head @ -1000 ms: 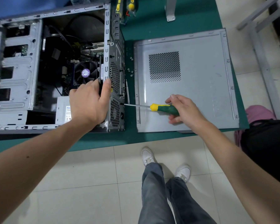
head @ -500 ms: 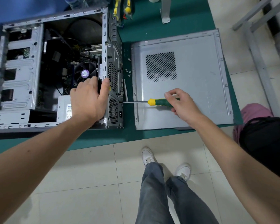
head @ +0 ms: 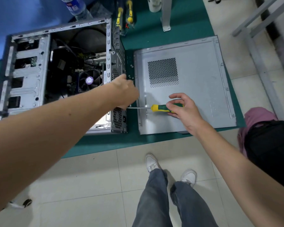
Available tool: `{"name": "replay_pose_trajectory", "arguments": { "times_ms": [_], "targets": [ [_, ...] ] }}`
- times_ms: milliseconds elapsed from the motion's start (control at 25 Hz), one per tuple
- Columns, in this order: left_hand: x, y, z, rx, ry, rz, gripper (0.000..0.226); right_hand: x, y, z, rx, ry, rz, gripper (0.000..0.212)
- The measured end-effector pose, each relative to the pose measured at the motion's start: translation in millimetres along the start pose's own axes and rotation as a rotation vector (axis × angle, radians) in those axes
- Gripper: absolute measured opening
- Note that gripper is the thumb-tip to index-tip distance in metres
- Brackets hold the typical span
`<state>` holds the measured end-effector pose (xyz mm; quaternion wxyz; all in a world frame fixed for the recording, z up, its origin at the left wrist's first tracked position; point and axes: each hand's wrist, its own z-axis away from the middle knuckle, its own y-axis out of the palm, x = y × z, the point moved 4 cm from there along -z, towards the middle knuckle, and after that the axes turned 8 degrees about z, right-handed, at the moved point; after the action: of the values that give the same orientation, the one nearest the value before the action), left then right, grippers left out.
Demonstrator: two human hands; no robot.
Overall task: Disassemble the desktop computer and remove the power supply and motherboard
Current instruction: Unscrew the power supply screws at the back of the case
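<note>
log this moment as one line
right hand holds screwdriver | tip at case rear | left hand beside tip

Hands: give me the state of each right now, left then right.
Left hand: at the rear panel of the computer case by the screwdriver tip; fingers hidden, cannot tell.
Right hand: holding the screwdriver by its green handle.

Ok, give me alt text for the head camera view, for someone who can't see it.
A person's right hand holds a green and yellow screwdriver pointed at the rear of an open computer case on a green mat, while the left hand reaches to the rear panel. The removed side panel lies beside it.
</note>
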<state>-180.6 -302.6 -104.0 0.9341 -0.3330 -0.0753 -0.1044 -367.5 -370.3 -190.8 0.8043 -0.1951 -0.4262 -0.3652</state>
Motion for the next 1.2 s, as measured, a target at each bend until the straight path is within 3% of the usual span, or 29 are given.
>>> {"name": "replay_pose_trajectory", "arguments": {
  "times_ms": [80,280,400,480,640,880,1040,1200],
  "targets": [
    [-5.1,9.7,-10.6,0.055,-0.034,0.009,0.007,-0.8,-0.2,-0.9,-0.012,-0.007,-0.014,0.024],
    [-0.9,16.4,-13.1,-0.010,0.013,0.015,0.036,-2.3,-3.6,1.4,-0.006,-0.007,-0.065,0.025],
    [-1.1,17.9,-14.1,-0.058,0.021,-0.027,0.011,1.7,-14.3,5.2,-0.016,-0.010,-0.067,0.024],
    [0.9,12.9,-14.4,-0.093,-0.010,0.082,0.010,5.9,-27.9,8.9,-0.055,0.004,-0.116,0.020],
    [6.2,-1.6,-10.8,-0.252,-0.197,0.594,0.024,9.5,-46.0,23.9,-0.105,0.143,-0.250,0.010],
    [6.1,-0.8,-25.6,-0.394,-0.471,1.035,0.019,3.4,-36.0,41.7,-0.124,0.241,-0.358,0.019],
    [0.1,9.5,-46.6,-0.381,-0.541,1.149,0.026,-11.9,-33.9,50.0,-0.173,0.254,-0.415,0.015],
    [-7.9,5.4,-41.5,-0.338,-0.478,1.148,0.029,-18.1,-28.1,62.2,-0.136,0.253,-0.450,0.026]
  ]
}}
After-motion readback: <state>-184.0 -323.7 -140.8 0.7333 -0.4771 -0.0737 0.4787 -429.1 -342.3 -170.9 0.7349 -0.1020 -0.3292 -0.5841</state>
